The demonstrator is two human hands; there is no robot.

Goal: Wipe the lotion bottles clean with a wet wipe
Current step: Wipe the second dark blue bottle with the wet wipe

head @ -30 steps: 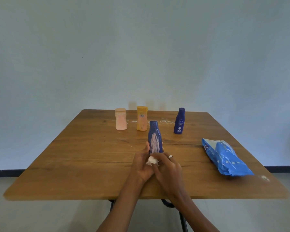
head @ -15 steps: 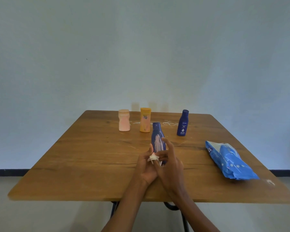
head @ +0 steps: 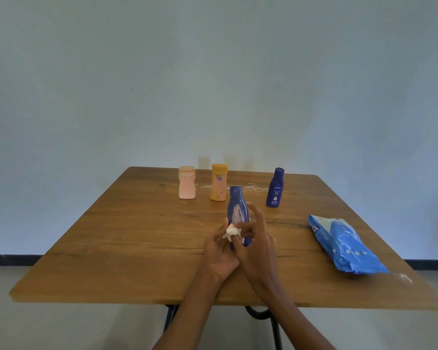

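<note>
A blue lotion bottle (head: 237, 208) smeared with white lotion stands upright at the table's middle. My left hand (head: 219, 253) grips its lower part from the left, thumb up along its side. My right hand (head: 257, 246) pinches a crumpled white wet wipe (head: 232, 231) against the bottle's lower front, with the index finger raised beside the bottle. Behind it stand a pink bottle (head: 187, 182), a yellow bottle (head: 219, 182) and a dark blue bottle (head: 275, 188).
A blue pack of wet wipes (head: 344, 245) lies on the right of the wooden table (head: 127, 238). White lotion smears (head: 253, 188) mark the tabletop between the back bottles. A small white smear sits near the front right corner. A plain wall stands behind.
My right hand has lifted its index finger up beside the bottle and shifted the wipe slightly on the bottle's lower front. The bottle stays upright in my left hand.
</note>
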